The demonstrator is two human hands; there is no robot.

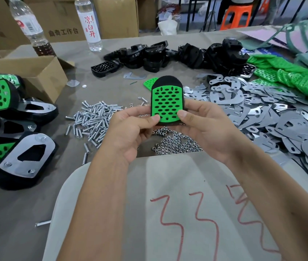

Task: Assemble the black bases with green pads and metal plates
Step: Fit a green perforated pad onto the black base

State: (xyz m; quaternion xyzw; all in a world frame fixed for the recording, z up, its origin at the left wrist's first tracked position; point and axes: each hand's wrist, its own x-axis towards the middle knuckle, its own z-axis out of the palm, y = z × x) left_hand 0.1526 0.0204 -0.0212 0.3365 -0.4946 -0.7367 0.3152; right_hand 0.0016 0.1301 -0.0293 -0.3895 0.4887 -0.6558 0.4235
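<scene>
left hand point(130, 127) and right hand point(204, 127) raised together, thumbs pinching, fingers curled

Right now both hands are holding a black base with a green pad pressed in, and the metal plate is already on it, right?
Not quite. The head view shows the left hand and right hand holding the black base with the green pad in it, but no metal plate on it; the metal plates lie on the table.

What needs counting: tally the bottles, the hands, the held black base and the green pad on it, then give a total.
Clear bottles: 2
Hands, left hand and right hand: 2
Held black base: 1
Fitted green pad: 1
Total: 6
</scene>
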